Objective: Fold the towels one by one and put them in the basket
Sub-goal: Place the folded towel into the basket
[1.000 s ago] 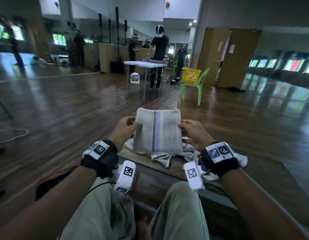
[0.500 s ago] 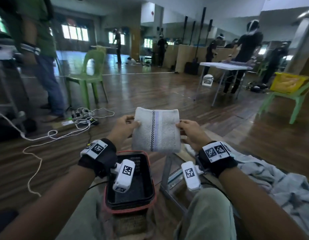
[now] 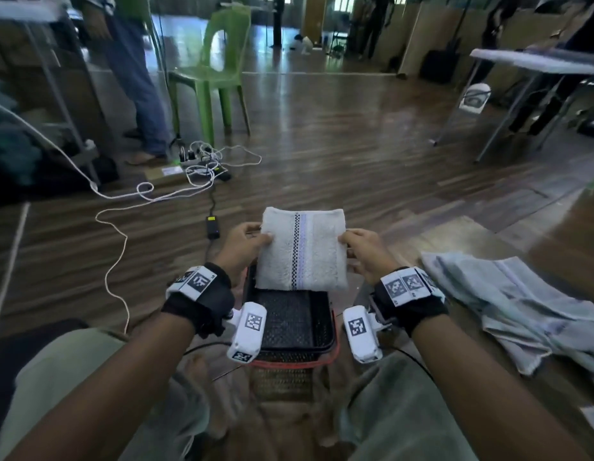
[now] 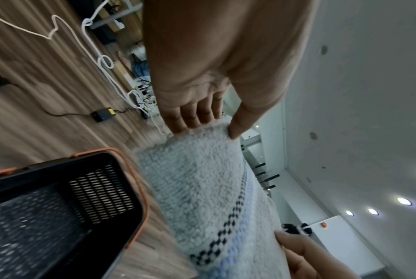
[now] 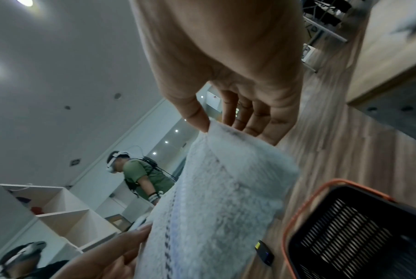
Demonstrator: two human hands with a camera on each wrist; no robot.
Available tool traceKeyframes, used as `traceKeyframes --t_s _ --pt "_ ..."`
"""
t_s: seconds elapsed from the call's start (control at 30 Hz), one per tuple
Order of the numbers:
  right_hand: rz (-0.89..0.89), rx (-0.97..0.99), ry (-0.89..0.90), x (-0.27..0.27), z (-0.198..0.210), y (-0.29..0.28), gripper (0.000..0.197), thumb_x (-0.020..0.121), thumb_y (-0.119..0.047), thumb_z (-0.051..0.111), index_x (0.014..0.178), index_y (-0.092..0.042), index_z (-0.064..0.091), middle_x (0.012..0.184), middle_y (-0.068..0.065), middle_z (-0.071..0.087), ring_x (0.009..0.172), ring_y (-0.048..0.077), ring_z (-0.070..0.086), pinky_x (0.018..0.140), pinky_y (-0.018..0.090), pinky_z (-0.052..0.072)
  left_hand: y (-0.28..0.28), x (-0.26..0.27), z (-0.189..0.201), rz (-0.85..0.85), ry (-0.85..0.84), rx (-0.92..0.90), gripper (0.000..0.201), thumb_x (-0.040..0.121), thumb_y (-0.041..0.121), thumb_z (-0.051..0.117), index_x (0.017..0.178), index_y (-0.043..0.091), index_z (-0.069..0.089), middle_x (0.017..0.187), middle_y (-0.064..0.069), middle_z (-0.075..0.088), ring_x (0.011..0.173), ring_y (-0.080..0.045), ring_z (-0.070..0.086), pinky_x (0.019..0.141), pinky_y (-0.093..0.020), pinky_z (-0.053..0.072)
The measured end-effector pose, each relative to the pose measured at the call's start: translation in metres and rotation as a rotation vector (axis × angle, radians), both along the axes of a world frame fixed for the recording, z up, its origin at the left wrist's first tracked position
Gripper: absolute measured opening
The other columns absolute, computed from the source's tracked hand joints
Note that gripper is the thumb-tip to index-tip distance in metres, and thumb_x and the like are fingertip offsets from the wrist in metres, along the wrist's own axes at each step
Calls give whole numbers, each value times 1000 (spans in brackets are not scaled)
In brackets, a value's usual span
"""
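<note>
A folded white towel [image 3: 302, 249] with a black checked stripe and a pale blue band hangs between my two hands. My left hand [image 3: 247, 242] pinches its left edge, thumb on top and fingers behind [image 4: 197, 117]. My right hand [image 3: 364, 251] pinches the right edge the same way [image 5: 225, 120]. The towel [image 4: 202, 179] [image 5: 225, 188] is held above the far end of a black mesh basket [image 3: 290, 319] with an orange rim [image 4: 140, 181] [image 5: 304, 205], which stands on the floor between my knees. The basket looks empty inside.
A heap of unfolded pale towels [image 3: 521, 301] lies on a low wooden surface to my right. White cables and a power strip [image 3: 199, 161] trail across the floor ahead left, near a green chair [image 3: 216, 71] and a standing person's legs [image 3: 139, 94]. A folding table [image 3: 535, 64] stands far right.
My head and body have turned left from the towel pile toward the basket. Both hands kept their hold and carried the folded towel over the basket.
</note>
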State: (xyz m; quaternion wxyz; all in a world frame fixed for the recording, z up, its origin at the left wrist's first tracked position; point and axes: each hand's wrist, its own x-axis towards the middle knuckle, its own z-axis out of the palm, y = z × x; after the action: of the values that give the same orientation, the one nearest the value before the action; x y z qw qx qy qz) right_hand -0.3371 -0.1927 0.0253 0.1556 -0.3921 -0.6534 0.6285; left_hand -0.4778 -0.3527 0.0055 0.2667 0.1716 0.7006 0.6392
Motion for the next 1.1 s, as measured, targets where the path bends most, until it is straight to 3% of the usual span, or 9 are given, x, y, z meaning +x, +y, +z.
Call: traceKeyframes --t_s 0.23,0.3,0.37,0.47,0.57,0.67,0.73,0.9,1.1 --pt "-44 -53 -273 -48 -116 23 14 80 -15 53 67 -16 55 88 13 61 83 26 57 87 49 51 28 -32 -110 -3 -157 -222 19 87 -1 53 103 10 55 92 -5 61 78 -18 57 57 -25 44" --pt "-34 -51 -356 -62 -156 34 10 78 -15 54 70 -11 59 84 13 61 80 26 57 79 42 52 36 -41 -145 2 -209 -304 17 88 2 53 102 10 56 94 -7 60 77 -19 56 58 -25 43" --pt "-9 -43 -448 -76 -188 42 9 79 -13 53 78 -7 59 80 12 57 76 23 54 67 31 43 46 -52 -180 -12 -256 -401 12 88 7 53 96 9 60 93 -9 61 78 -21 57 62 -27 46" --pt "20 -42 -529 -100 -237 57 18 81 -12 51 64 -6 55 76 13 56 75 23 54 66 28 38 67 -73 -234 -8 -292 -518 11 77 16 53 78 11 63 93 -12 67 86 -27 63 83 -43 55" --pt "33 -58 -604 -121 -284 72 24 82 -14 49 60 -7 52 70 10 55 73 25 52 68 29 37 91 -91 -290 11 -263 -617 43 59 24 44 87 0 67 96 -19 69 92 -35 65 84 -48 55" --pt "-3 -57 -628 -142 -322 89 28 83 -13 48 56 -8 46 58 4 46 70 24 49 65 30 35 114 -101 -317 48 -271 -690 37 74 21 50 103 3 64 102 -15 68 94 -33 63 86 -39 53" --pt "-13 -54 -647 -154 -345 100 23 85 -13 47 64 -4 51 59 3 46 73 25 50 66 29 35 130 -110 -337 72 -267 -700 36 79 19 49 108 1 62 107 -16 66 97 -33 62 87 -37 51" --pt "-10 -48 -633 -181 -392 120 12 89 -11 44 86 -3 52 67 6 50 76 24 50 48 27 30 160 -136 -378 109 -247 -713 35 83 13 47 113 -2 59 113 -18 63 105 -33 59 85 -30 44" --pt "-35 -23 -626 -201 -434 132 11 88 -8 42 85 -3 51 64 0 45 56 12 42 46 23 29 176 -151 -424 104 -239 -737 36 80 14 45 111 0 59 113 -16 62 101 -32 59 90 -35 49"
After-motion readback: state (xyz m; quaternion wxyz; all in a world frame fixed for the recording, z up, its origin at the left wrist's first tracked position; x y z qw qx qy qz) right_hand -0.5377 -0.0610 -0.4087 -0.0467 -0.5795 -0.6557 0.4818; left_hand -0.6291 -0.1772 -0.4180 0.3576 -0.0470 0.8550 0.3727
